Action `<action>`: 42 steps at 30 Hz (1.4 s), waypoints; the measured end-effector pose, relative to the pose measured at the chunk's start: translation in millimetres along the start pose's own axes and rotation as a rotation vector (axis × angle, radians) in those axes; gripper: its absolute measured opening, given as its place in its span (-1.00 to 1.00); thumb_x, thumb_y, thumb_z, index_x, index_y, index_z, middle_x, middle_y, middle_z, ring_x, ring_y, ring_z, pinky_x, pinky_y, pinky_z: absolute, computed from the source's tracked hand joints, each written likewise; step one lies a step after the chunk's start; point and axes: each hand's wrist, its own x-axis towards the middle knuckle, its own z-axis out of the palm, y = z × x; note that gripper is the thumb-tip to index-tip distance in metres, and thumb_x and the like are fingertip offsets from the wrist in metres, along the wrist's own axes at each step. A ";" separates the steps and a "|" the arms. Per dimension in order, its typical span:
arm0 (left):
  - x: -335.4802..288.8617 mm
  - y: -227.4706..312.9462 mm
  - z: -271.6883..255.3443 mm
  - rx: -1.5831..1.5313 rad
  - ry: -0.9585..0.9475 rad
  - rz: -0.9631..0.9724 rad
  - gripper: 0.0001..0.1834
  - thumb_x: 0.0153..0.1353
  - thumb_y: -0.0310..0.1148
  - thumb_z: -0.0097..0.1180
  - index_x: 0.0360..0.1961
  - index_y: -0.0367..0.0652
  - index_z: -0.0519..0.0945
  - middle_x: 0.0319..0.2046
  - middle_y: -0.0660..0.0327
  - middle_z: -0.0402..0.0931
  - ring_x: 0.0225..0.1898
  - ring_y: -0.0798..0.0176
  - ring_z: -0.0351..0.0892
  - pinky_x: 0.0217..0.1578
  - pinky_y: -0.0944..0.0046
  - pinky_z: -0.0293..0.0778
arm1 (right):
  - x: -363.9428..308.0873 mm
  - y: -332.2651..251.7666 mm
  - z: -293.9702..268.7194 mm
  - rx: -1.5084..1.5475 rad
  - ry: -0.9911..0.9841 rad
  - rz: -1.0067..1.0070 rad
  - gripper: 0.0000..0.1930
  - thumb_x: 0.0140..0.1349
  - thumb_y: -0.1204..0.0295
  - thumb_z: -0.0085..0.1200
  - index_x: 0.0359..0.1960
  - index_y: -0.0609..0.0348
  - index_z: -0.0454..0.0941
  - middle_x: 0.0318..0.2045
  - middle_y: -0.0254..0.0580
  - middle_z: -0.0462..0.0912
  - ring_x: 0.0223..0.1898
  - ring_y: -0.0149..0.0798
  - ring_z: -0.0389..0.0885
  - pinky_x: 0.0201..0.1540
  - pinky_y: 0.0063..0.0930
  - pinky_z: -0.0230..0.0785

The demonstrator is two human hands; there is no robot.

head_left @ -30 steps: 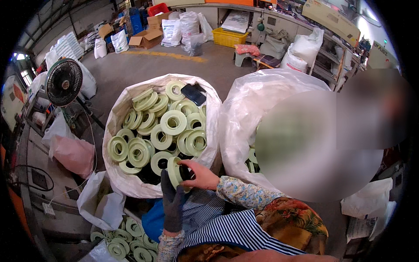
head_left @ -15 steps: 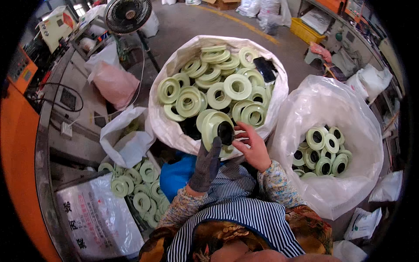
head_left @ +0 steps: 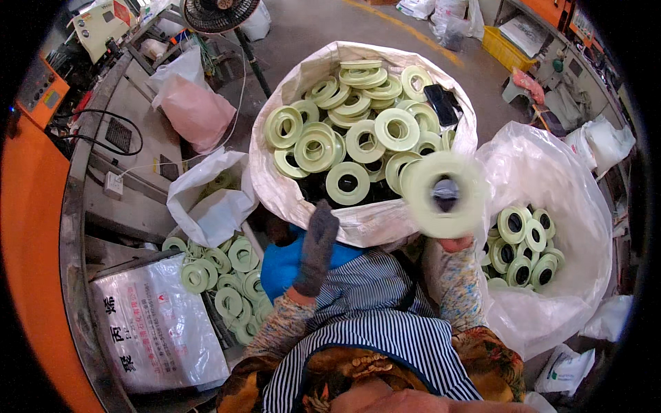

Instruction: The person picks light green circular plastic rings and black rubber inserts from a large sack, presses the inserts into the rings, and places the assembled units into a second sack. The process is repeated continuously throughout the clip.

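Observation:
My right hand [head_left: 456, 244] holds up a pale green flanged plastic ring [head_left: 418, 203]. The ring is smeared by motion, has a dark centre, and hides most of the fingers. My left hand [head_left: 319, 244], in a dark grey glove, has its fingers stretched out by the near rim of a big white woven sack [head_left: 275, 182]. It holds nothing. Many pale green rings [head_left: 365, 141] fill this sack, one of them [head_left: 348, 184] just beyond the gloved fingertips. Right of it stands a clear plastic-lined bag [head_left: 551, 165] with several rings with black centres [head_left: 511, 222].
A black phone [head_left: 441, 105] lies on the rings at the sack's right. More green rings [head_left: 234, 303] lie low at left, beside a printed white plastic bag [head_left: 162, 330] and a small open white bag [head_left: 210, 196]. A stand fan [head_left: 219, 14] stands at the far left.
My right hand has carried the ring rightward, away from the left hand, which has let go of it. The view has shifted slightly, and a ring with a dark centre now lies near the sack's front.

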 end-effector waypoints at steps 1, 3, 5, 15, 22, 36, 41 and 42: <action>10.8 9.1 -1.8 -0.156 0.066 -0.045 -0.38 0.36 -0.44 0.05 0.36 -0.37 0.14 0.34 -0.09 0.16 0.36 0.10 0.17 0.35 0.22 0.12 | 2.1 -18.5 13.3 0.336 -0.146 -0.057 -0.07 0.15 0.31 0.26 0.49 -0.12 -0.08 0.33 -0.10 0.27 0.01 -0.28 0.43 0.00 -0.27 0.40; 35.6 21.2 0.3 -0.321 0.185 -0.162 -0.39 0.34 -0.40 0.07 0.34 -0.40 0.18 0.32 -0.08 0.19 0.35 0.13 0.20 0.33 0.23 0.14 | 14.0 -21.1 20.2 0.678 -0.387 -0.008 -0.06 0.20 -0.20 0.06 0.50 -0.20 -0.12 0.32 -0.07 0.28 -0.07 -0.27 0.42 -0.13 -0.29 0.37; 68.9 25.4 4.1 -0.338 0.270 -0.293 -0.40 0.34 -0.35 0.10 0.30 -0.42 0.24 0.28 -0.08 0.27 0.30 0.16 0.28 0.29 0.24 0.21 | 25.6 8.6 10.8 0.556 -0.183 0.244 -0.19 0.28 -0.26 -0.14 0.42 -0.03 0.12 0.16 -0.11 0.46 -0.14 -0.34 0.47 -0.13 -0.37 0.38; 120.5 -98.2 64.6 1.166 -0.402 -0.061 -0.51 0.21 -0.28 0.06 0.19 -0.09 0.44 0.05 0.07 0.54 0.13 -0.11 0.44 0.13 -0.07 0.32 | 91.3 156.7 -52.2 -2.335 -0.433 0.451 -0.67 0.13 0.47 0.08 -0.04 0.06 0.63 -0.18 -0.13 0.62 -0.10 -0.04 0.59 -0.02 -0.19 0.51; 127.6 -85.6 50.9 1.446 -0.452 0.000 -0.45 0.14 -0.18 0.14 0.17 -0.08 0.45 0.04 0.08 0.54 0.16 -0.08 0.41 0.23 -0.20 0.09 | 100.9 173.6 -66.7 -2.425 -0.524 0.530 -0.74 0.10 0.43 0.12 -0.15 0.12 0.67 0.06 -0.07 0.48 -0.04 0.02 0.57 -0.12 -0.16 0.57; 35.8 -19.6 -13.6 0.339 -0.010 0.169 -0.55 0.32 -0.54 0.03 0.23 -0.28 0.31 0.10 -0.03 0.47 0.13 0.07 0.50 0.12 0.15 0.45 | 29.0 109.6 74.0 -1.745 -0.395 -0.538 -0.72 -0.02 0.50 0.18 -0.25 0.18 0.42 0.26 0.01 0.34 0.07 0.17 0.45 0.03 -0.03 0.41; 29.6 26.7 -26.1 0.392 -0.035 0.438 -0.34 0.04 -0.71 0.14 0.23 -0.16 0.35 0.16 -0.24 0.28 0.13 -0.31 0.41 0.09 -0.03 0.45 | 19.7 80.7 83.0 -1.762 -0.519 -0.396 -0.71 -0.10 0.50 0.20 -0.28 0.12 0.44 0.22 0.06 0.32 0.10 0.20 0.40 0.08 -0.06 0.40; 26.3 22.5 -26.3 0.268 -0.053 0.289 -0.33 0.06 -0.70 0.14 0.24 -0.14 0.34 0.17 -0.21 0.29 0.14 -0.27 0.41 0.11 -0.02 0.45 | 17.9 75.1 87.6 -1.811 -0.543 -0.414 -0.70 -0.11 0.50 0.20 -0.28 0.10 0.45 0.21 0.06 0.32 0.11 0.21 0.39 0.08 -0.07 0.41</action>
